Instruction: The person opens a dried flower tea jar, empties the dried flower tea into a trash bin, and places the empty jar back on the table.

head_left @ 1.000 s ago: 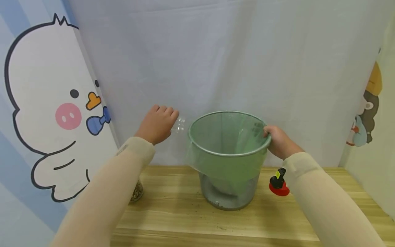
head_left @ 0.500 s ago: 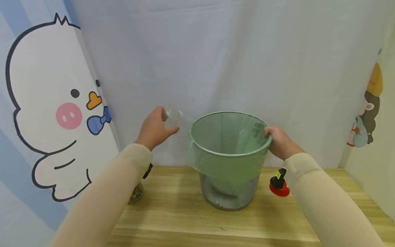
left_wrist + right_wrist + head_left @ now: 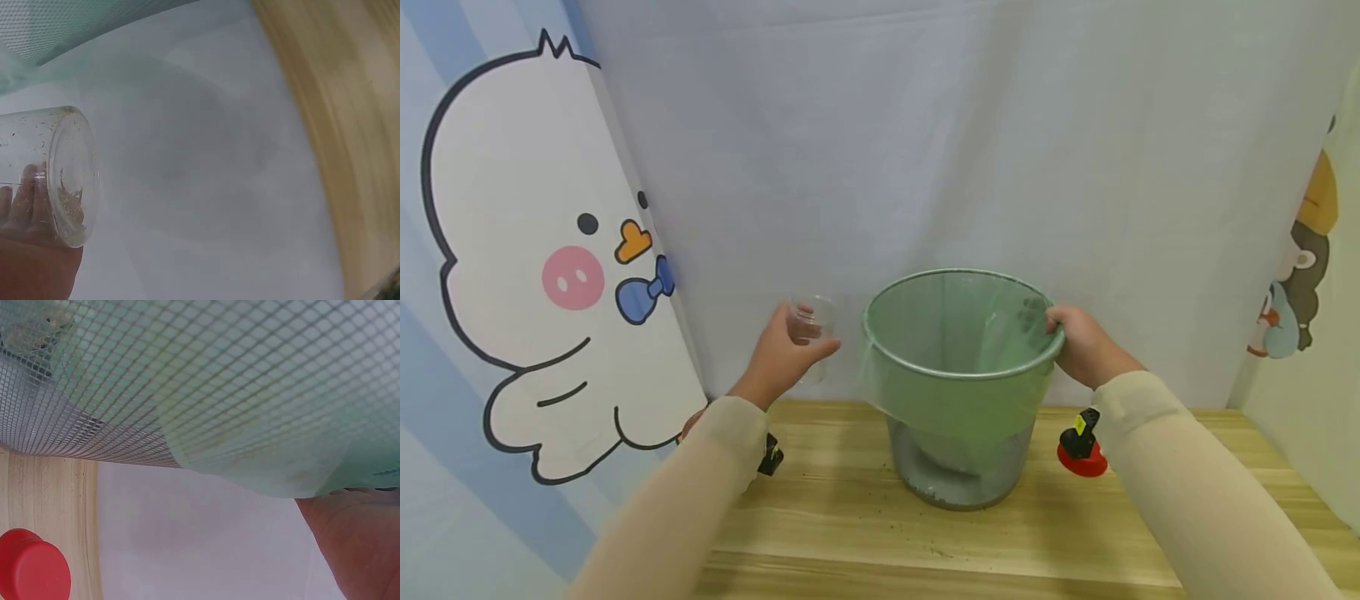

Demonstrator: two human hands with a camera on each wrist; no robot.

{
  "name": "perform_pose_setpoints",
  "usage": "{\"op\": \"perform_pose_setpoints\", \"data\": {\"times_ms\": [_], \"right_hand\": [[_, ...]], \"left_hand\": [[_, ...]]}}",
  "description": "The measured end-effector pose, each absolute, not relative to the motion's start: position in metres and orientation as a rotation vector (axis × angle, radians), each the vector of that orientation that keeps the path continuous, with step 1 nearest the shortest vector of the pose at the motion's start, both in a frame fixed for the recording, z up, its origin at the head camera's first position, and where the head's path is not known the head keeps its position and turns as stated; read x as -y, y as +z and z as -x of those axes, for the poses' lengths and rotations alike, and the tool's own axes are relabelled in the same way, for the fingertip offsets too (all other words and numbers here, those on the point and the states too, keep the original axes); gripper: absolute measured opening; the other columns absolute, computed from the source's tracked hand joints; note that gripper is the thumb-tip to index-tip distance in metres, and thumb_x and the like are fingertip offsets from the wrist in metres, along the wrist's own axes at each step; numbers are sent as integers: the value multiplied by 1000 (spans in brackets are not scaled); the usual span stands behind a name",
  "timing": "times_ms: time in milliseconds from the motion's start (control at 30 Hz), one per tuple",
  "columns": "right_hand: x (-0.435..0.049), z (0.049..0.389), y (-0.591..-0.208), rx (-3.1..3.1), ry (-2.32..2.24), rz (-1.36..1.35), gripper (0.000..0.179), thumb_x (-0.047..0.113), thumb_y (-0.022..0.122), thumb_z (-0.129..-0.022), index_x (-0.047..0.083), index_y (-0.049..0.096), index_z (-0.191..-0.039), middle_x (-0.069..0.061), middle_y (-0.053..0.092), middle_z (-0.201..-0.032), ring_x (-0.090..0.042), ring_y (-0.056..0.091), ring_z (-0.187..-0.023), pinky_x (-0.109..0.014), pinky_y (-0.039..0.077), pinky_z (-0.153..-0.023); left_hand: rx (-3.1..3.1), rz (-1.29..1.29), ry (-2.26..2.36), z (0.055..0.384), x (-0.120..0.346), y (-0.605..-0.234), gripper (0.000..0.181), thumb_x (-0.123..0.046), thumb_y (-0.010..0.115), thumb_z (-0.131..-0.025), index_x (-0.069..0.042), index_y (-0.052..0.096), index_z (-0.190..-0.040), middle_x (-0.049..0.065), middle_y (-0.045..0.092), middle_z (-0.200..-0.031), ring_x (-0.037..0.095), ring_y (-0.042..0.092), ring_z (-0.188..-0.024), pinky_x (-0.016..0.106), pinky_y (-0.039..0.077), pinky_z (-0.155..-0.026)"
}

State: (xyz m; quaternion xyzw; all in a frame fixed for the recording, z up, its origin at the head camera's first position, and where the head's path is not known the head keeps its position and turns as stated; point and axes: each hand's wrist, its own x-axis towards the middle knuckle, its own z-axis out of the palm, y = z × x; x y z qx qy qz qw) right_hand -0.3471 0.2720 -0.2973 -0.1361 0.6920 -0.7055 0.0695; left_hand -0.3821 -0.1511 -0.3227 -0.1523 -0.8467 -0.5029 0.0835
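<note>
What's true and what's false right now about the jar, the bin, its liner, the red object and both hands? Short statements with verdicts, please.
1. The left hand holds a clear jar. True.
2. The right hand grips the bin at its top. True.
3. The jar is down inside the bin. False: it is held outside, beside the bin.
4. The bin lies on its side. False: it stands upright on the table.
5. A green liner is folded over the bin's top. True.
6. In the head view, the red object is left of the bin. False: it is to the right.
</note>
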Motion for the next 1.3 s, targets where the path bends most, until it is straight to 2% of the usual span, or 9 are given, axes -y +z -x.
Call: {"op": "perform_pose_setpoints", "data": {"times_ms": [167, 467, 633, 800, 967, 1133, 1233, 1300], "right_hand": [[-273, 346, -298, -2080, -2120, 415, 70, -4, 22, -86, -10, 1, -152, -20, -13, -167, -32, 20, -127, -35, 29, -84], [-273, 346, -299, -2061, -2140, 422, 60, -4, 21, -85, -8, 6, -143, -20, -10, -165, -29, 24, -113, -33, 29, -81], [-274, 346, -299, -2066, -2140, 418, 54, -3, 21, -85, -8, 8, -137, -20, -4, -162, -28, 26, -108, -32, 30, -80], [-273, 346, -299, -2062, -2142, 424, 55, -3, 21, -85, -8, 9, -138, -20, -2, -161, -28, 26, -111, -32, 30, -82], [-273, 346, -299, -2064, -2136, 434, 53, -3, 20, -84, -8, 10, -136, -20, -1, -161, -29, 25, -114, -33, 30, -85], [-273, 346, -298, -2063, -2139, 426, 55, -4, 20, -85, -8, 9, -139, -20, -3, -163, -29, 26, -112, -31, 31, -79], [-273, 346, -298, -2066, -2137, 421, 55, -4, 21, -86, -8, 8, -140, -20, -6, -164, -29, 26, -110, -31, 31, -75], [-273, 346, -297, -2062, -2135, 423, 61, -4, 21, -86, -8, 5, -145, -19, -10, -166, -29, 25, -115, -31, 30, -76]], "left_hand": [[2504, 432, -1587, 380, 152, -352, 76, -53, 80, -86, -16, 43, -141, 7, 56, -132, 28, 56, -122, 52, 49, -101], [2468, 378, -1724, 376, 149, -391, 70, -41, 79, -91, -12, 43, -144, 15, 56, -135, 30, 59, -121, 51, 52, -98], [2455, 354, -1738, 376, 147, -405, 66, -34, 79, -92, -12, 43, -143, 11, 58, -131, 29, 59, -118, 50, 53, -94], [2454, 323, -1749, 376, 147, -416, 67, -39, 81, -90, -16, 44, -140, 8, 58, -131, 28, 58, -119, 50, 52, -95], [2469, 273, -1763, 373, 146, -424, 71, -40, 83, -88, -15, 43, -142, 9, 57, -134, 32, 54, -126, 52, 48, -101], [2487, 227, -1765, 371, 146, -435, 70, -35, 82, -90, -14, 43, -144, 10, 55, -137, 34, 51, -130, 54, 46, -103], [2494, 225, -1768, 372, 148, -442, 73, -38, 83, -89, -14, 43, -145, 9, 53, -140, 34, 49, -133, 55, 44, -106], [2499, 231, -1773, 374, 150, -448, 77, -40, 83, -88, -12, 42, -147, 9, 52, -142, 35, 48, -134, 56, 43, -107]]}}
